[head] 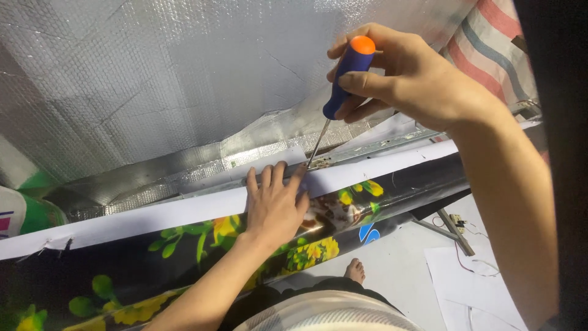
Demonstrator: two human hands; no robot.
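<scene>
Wrapped around the blue handle, the right hand (416, 76) holds a screwdriver (343, 76) in a closed fist, thumb laid across the front and the orange cap showing above the fingers. Its thin shaft runs down and left from the fist, and the tip meets a small metal fitting (318, 163) on the upper edge of a white strip (184, 211).

Just below and left of that tip, the left hand (275, 205) lies flat with its fingers spread, pressing on the strip and on the glossy dark sheet (184, 245) printed with yellow flowers and green leaves. Its fingertips reach to the strip's upper edge, just beside the fitting; it pinches nothing.

Above and behind both hands hangs a wide silver foil sheet (153, 79), creased and quilted. Up and right of the fist is a striped cloth (496, 43) in red, white and blue. Down past the flowered sheet, a bare foot (354, 271) rests on the pale floor (398, 257), with white paper (471, 282), thin wires (462, 257) and a metal bar (456, 232) to its right.
</scene>
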